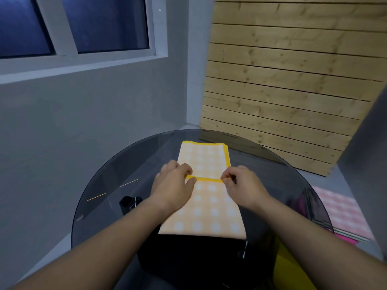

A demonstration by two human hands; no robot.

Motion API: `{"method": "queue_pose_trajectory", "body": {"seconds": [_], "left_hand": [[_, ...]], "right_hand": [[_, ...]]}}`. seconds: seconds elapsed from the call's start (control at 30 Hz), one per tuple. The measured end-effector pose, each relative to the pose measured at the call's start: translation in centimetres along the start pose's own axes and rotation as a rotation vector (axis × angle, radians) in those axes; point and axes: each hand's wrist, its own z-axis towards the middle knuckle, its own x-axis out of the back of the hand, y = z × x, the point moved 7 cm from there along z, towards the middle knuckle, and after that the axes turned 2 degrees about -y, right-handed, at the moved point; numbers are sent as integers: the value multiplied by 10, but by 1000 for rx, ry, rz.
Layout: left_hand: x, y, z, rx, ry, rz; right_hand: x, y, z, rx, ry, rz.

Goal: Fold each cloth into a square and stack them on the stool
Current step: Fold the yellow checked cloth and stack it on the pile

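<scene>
Left forearm (100,245) and right forearm (314,237) reach in from the near edge over one round dark glass table (109,185). One orange dotted cloth (209,212) with a yellow hem lies on it, its near part folded over so the hem crosses the middle. The left hand (173,185) pinches the hem's left end and the right hand (243,185) its right end, thumb against curled fingers. One pink checked cloth (343,210) lies lower on the right.
</scene>
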Motion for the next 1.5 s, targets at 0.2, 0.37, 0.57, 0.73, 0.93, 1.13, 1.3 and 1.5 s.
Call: {"method": "queue_pose_trajectory", "body": {"seconds": [0.2, 0.37, 0.57, 0.73, 0.93, 1.13, 1.3, 1.5], "left_hand": [[-4, 31, -35, -284, -81, 262], [-21, 5, -61, -201, -363, 296], [-25, 2, -69, -165, -370, 351], [-26, 2, -68, -174, -388, 386], [-26, 2, -67, -182, -397, 374], [-25, 1, -68, -176, -396, 354], [-24, 1, -67, -183, -395, 346], [-24, -1, -66, -187, -393, 312]], "right_hand": [[-2, -1, -2, 7, -8, -27], [-2, 0, -3, 19, 6, -19], [5, -9, -12, -30, -35, -11], [-5, -66, -59, 232, -70, -323], [-46, -53, -93, 148, -396, -432], [-44, -34, -91, 59, -388, -504], [-35, -24, -94, 66, -431, -502], [-28, -14, -95, 129, -464, -477]]}}
